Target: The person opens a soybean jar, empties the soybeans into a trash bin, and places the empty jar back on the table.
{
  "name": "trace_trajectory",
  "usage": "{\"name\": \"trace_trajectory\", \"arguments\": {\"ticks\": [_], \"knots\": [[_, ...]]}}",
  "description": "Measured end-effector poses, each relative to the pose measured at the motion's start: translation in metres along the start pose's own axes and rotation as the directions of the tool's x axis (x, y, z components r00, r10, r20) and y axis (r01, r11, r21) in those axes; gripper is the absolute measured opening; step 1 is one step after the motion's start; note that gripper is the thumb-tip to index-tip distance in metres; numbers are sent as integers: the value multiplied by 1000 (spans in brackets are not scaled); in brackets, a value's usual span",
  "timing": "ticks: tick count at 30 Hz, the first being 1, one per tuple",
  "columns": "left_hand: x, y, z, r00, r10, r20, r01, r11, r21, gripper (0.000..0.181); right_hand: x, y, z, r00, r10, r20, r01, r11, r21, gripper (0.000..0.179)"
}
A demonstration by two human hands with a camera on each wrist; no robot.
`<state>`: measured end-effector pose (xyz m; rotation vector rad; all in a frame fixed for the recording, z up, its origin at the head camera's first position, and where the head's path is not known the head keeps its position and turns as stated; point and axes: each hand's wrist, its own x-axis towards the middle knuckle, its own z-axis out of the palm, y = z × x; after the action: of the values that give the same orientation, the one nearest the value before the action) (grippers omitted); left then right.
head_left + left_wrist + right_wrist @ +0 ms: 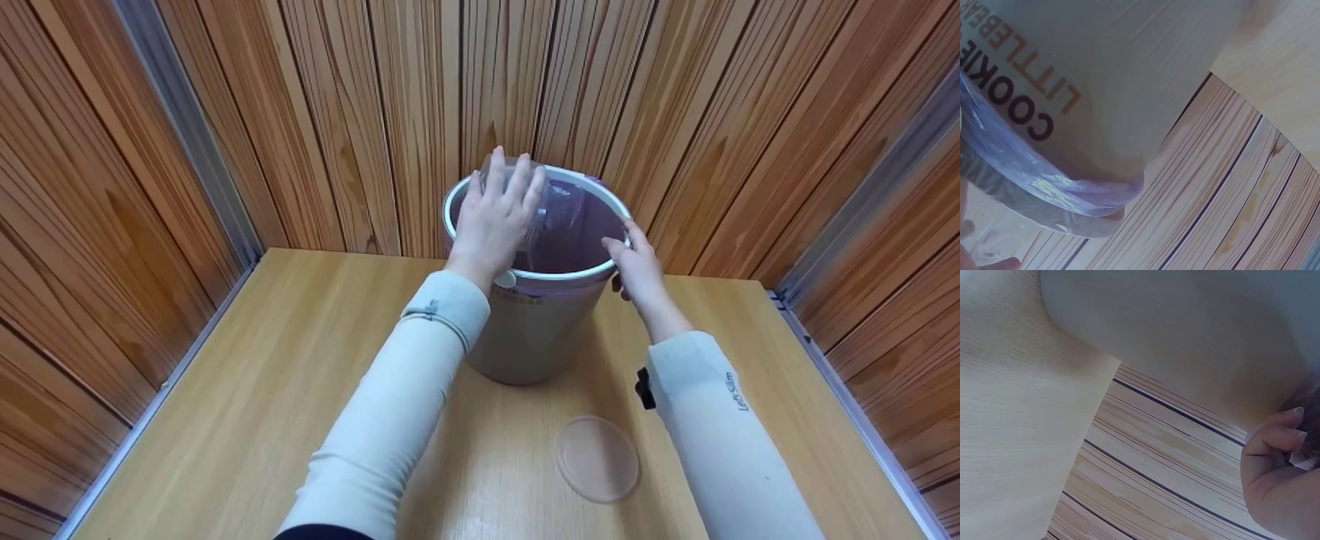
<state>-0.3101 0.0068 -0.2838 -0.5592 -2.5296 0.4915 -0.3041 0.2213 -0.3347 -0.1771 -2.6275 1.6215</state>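
A grey trash can (pixel 532 337) with a white rim stands on the table, with a purple bag (pixel 577 225) lining it and folded over its edge. My left hand (pixel 495 210) reaches over the mouth, back of the hand up, holding a clear plastic container (pixel 541 225) whose lower part is inside the can. Its fingers are spread along the container; the thumb is hidden in the head view. My right hand (pixel 641 266) grips the rim on the right, thumb inside and fingers outside. In the right wrist view, curled fingers (pixel 1275 439) show beside the can.
A round clear lid (pixel 598 459) lies on the wooden table (pixel 337 360) in front of the can, near the right forearm. Wood-patterned panels (pixel 420 112) rise close behind the can and on both sides. Metal strips (pixel 195 127) run along the corners.
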Motion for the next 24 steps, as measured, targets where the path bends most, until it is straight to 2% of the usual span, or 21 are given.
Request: {"name": "trace_trajectory", "arguments": {"ticks": [17, 24], "knots": [[-1, 0, -5, 998, 59, 15, -60, 994, 86, 91, 0, -2, 1, 1000, -17, 8, 16, 998, 54, 60], [-1, 0, -7, 997, 83, 10, -83, 989, 124, 85, -2, -3, 0, 999, -32, 10, 31, 998, 60, 61]]}}
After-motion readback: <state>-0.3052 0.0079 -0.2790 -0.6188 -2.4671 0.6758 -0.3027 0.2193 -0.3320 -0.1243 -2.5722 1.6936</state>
